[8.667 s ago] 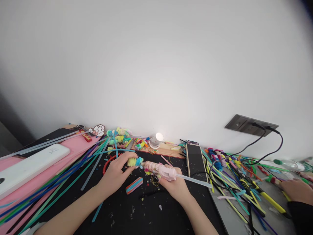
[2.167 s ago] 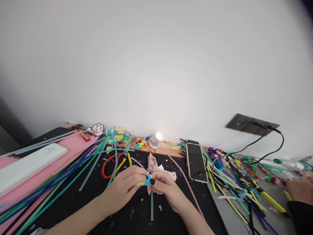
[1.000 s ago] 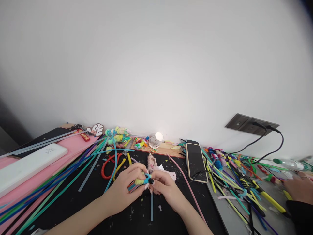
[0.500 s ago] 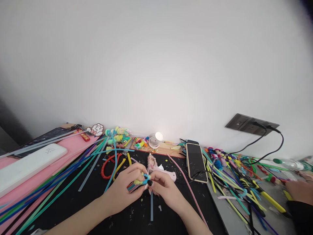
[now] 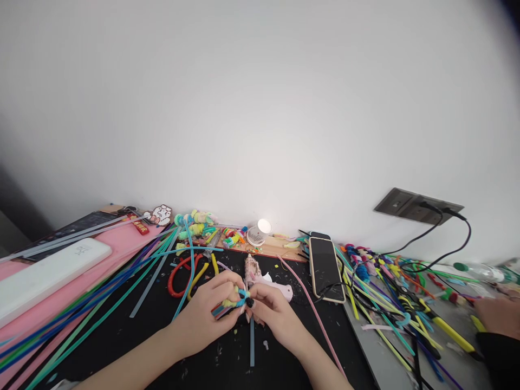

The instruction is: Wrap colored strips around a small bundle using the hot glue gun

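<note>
Closed round a small fuzzy piece (image 5: 231, 302) in yellow, blue and other colours, my left hand (image 5: 209, 310) is at the lower middle. The thumb and fingers of my right hand (image 5: 273, 311) pinch the piece's blue right end, where the fingertips of both hands meet. Part of the piece is hidden by the fingers. Just beyond the hands lies a pale pink glue gun (image 5: 270, 281). A translucent stick (image 5: 252, 344) shows below the fingertips on the black mat (image 5: 300, 360).
Red-handled scissors (image 5: 173, 281) and yellow-handled pliers (image 5: 199, 280) lie left. Long fuzzy stems (image 5: 122, 281) cross further left. A phone (image 5: 327, 268) stands right of the glue gun. A paper cup (image 5: 259, 233) is behind. Another person's hand (image 5: 498, 316) is far right.
My fingertips have shifted very slightly on the fuzzy piece. The other person's hand at the far right has moved a little.
</note>
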A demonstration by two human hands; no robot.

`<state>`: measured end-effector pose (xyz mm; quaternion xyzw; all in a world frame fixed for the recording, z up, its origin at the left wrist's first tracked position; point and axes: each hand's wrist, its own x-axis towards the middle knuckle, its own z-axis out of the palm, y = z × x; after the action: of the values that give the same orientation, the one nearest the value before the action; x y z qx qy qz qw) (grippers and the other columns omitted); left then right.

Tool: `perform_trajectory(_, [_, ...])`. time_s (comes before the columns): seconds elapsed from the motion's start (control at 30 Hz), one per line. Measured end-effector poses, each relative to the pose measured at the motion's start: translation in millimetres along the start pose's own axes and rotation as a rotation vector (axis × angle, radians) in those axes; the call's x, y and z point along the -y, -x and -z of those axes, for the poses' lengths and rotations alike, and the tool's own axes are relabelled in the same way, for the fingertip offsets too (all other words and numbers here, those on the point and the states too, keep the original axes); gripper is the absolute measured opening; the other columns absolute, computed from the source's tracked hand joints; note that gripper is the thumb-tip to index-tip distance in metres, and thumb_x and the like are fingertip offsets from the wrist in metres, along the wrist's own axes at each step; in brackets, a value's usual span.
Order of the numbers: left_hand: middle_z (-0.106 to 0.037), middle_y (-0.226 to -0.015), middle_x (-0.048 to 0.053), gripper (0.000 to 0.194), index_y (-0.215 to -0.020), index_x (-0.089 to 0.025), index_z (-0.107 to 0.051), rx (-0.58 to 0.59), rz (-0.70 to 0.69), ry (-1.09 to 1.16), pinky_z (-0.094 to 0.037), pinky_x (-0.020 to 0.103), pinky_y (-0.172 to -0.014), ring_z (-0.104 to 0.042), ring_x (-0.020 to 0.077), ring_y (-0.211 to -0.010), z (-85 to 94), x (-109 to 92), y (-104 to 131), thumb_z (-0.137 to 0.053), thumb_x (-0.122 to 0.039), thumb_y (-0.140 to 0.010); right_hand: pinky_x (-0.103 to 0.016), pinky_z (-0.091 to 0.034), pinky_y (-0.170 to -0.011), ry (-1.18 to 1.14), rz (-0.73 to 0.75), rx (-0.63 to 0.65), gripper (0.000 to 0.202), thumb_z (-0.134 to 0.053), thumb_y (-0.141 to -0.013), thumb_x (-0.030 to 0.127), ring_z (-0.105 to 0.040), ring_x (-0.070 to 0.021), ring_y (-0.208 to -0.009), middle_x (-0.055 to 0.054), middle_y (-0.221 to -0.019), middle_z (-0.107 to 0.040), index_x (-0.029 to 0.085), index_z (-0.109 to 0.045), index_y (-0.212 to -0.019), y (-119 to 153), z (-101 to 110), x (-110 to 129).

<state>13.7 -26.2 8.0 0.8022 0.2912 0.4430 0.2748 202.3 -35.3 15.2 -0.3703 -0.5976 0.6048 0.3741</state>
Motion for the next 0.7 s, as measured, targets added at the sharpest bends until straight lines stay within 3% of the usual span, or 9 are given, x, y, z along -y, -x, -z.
perform_trajectory(0.4, [-0.058,-0.099,0.003,0.018,-0.078,-0.022,-0.050,0.020,-0.035,-0.012,-0.048,0.028,-0.077,-0.060,0.0144,-0.086,0.9,0.0,0.4,-0.052,-0.005,-0.084,-0.025,-0.030,-0.054,0.017,-0.004,-0.021,0.020,-0.061,-0.084,0.037,-0.040,-0.0114,-0.053,0.003,-0.063,-0.053,0.020,-0.057,-0.075,0.0,-0.5,2.3])
perform_trajectory(0.7, [-0.058,-0.107,0.005,0.015,-0.084,-0.022,-0.053,0.075,0.050,0.014,-0.047,0.031,-0.087,-0.060,0.0173,-0.098,4.8,-5.1,-2.2,-0.052,-0.007,-0.084,-0.026,-0.029,-0.054,0.113,0.004,-0.072,0.030,-0.061,-0.084,0.043,-0.040,-0.0119,-0.054,0.003,-0.061,-0.050,0.019,-0.055,-0.067,0.9,1.8,8.9])
